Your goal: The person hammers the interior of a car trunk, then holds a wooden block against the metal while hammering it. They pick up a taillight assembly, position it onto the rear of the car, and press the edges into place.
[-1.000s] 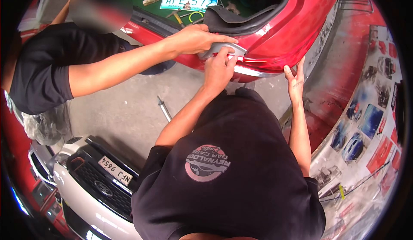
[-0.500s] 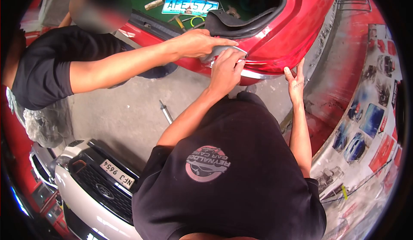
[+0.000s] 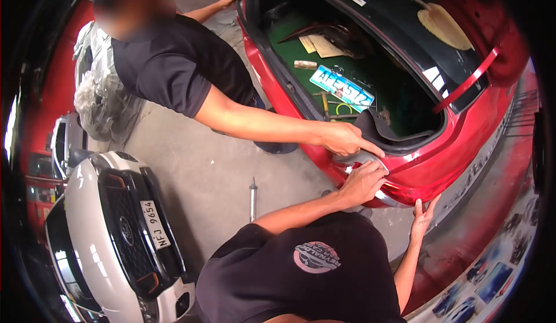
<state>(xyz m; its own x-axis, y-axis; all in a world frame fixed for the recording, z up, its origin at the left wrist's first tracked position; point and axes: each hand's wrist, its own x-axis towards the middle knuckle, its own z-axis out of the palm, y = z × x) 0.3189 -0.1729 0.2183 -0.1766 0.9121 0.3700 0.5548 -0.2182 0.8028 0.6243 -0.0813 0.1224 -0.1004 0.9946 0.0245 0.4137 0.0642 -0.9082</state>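
Note:
At the rear corner of a red car [image 3: 463,152] sits what looks like a tail light [image 3: 385,198], with a silver-grey inner end, glossy red and a bright strip along its lower edge. My left hand [image 3: 364,183] is closed over its grey end, fingers curled on the edge. Around the outer corner, my right hand [image 3: 423,219] grips from below, thumb and fingers apart on the red edge. Just above my left hand, a co-worker's hand [image 3: 344,140] stretches an index finger along the top edge. Part of the light is hidden by hands.
The open trunk holds a blue-white licence plate [image 3: 343,85], papers [image 3: 321,46] and tools. A metal tube-like tool [image 3: 253,200] stands on the floor. A white car front [image 3: 95,219] is at lower left, beside plastic-wrapped material [image 3: 104,106]. A printed sheet [image 3: 492,282] lies right.
My view has swung so that the car and hands sit lower and farther right. More of the trunk and of the co-worker shows. Both my hands stay on the same corner.

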